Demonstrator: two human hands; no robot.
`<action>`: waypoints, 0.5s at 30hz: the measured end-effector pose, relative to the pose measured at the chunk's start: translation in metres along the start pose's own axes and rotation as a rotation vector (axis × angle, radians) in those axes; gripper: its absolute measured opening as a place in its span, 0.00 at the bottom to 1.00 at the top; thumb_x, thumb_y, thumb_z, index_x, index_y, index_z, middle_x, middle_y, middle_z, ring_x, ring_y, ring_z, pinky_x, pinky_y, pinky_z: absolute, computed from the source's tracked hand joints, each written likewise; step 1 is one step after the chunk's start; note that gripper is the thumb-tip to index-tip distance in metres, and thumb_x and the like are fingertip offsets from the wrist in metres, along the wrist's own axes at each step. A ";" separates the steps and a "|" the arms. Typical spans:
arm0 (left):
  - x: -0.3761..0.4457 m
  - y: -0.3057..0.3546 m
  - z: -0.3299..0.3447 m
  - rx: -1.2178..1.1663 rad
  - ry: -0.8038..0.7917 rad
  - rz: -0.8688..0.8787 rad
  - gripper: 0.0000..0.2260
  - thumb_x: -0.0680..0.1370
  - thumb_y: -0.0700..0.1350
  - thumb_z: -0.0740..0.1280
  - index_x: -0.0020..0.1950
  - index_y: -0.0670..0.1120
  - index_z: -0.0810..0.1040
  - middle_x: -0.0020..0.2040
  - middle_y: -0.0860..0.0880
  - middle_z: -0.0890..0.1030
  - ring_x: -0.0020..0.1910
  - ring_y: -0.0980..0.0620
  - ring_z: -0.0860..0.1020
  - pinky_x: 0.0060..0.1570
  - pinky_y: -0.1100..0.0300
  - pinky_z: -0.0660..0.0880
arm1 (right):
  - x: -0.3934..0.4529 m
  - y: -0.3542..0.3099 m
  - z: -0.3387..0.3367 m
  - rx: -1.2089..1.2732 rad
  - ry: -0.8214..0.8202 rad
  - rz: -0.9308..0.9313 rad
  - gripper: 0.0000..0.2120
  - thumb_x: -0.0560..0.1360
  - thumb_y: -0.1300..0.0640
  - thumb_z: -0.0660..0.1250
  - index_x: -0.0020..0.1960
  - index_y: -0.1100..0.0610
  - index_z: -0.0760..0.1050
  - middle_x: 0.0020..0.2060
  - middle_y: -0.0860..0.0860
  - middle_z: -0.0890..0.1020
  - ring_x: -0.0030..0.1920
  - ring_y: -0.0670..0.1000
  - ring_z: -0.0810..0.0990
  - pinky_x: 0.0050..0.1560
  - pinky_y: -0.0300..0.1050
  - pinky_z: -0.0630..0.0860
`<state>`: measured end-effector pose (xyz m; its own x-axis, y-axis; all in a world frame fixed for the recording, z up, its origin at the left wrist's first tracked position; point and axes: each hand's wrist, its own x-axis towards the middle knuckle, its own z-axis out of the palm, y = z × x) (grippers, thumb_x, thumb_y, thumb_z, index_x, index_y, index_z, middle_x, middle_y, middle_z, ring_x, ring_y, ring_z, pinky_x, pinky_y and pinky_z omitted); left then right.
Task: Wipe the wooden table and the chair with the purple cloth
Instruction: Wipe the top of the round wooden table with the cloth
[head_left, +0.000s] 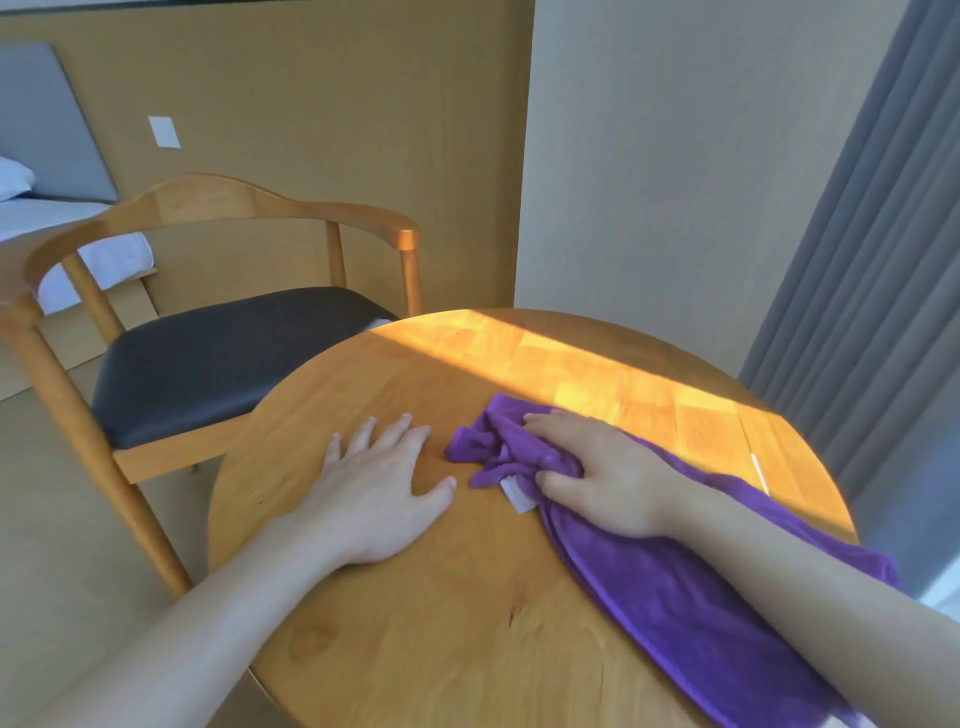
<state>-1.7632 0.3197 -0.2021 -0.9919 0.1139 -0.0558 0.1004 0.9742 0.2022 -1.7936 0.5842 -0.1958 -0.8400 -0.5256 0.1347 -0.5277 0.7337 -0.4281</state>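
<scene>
The round wooden table (441, 613) fills the lower middle of the view. A purple cloth (675, 587) lies across its right half, bunched at its far end and trailing toward the near right edge, with a white label showing. My right hand (602, 473) lies on the bunched end with the fingers curled into the folds. My left hand (379, 488) rests flat on the bare wood just left of the cloth, fingers spread. The wooden chair (218, 358) with a dark seat stands at the table's far left side.
A band of sunlight crosses the far part of the tabletop. Grey curtains (872, 234) hang at the right. A bed with white linen (62, 234) sits behind the chair, against a tan wall panel.
</scene>
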 end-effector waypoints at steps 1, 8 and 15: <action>0.004 0.002 -0.004 0.015 -0.012 -0.006 0.35 0.77 0.69 0.52 0.81 0.57 0.54 0.82 0.55 0.52 0.81 0.47 0.50 0.78 0.45 0.51 | 0.009 0.007 -0.006 0.021 0.031 0.047 0.26 0.70 0.41 0.59 0.65 0.47 0.75 0.64 0.45 0.79 0.65 0.48 0.74 0.70 0.48 0.68; 0.045 0.040 -0.014 -0.076 0.042 0.141 0.22 0.79 0.60 0.61 0.71 0.56 0.70 0.71 0.57 0.69 0.71 0.53 0.65 0.67 0.54 0.66 | 0.060 0.024 -0.009 -0.109 0.181 0.320 0.10 0.76 0.47 0.60 0.39 0.50 0.66 0.39 0.44 0.73 0.47 0.53 0.70 0.60 0.53 0.67; 0.049 0.034 0.014 -0.156 0.231 0.271 0.19 0.79 0.61 0.57 0.69 0.59 0.70 0.67 0.63 0.68 0.69 0.58 0.63 0.70 0.57 0.60 | -0.030 0.027 -0.005 -0.095 0.047 0.019 0.27 0.75 0.40 0.56 0.73 0.44 0.68 0.73 0.35 0.69 0.75 0.37 0.61 0.76 0.40 0.56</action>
<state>-1.8070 0.3616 -0.2114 -0.9240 0.2990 0.2385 0.3662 0.8715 0.3263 -1.7829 0.6217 -0.2070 -0.8536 -0.4924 0.1701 -0.5197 0.7817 -0.3447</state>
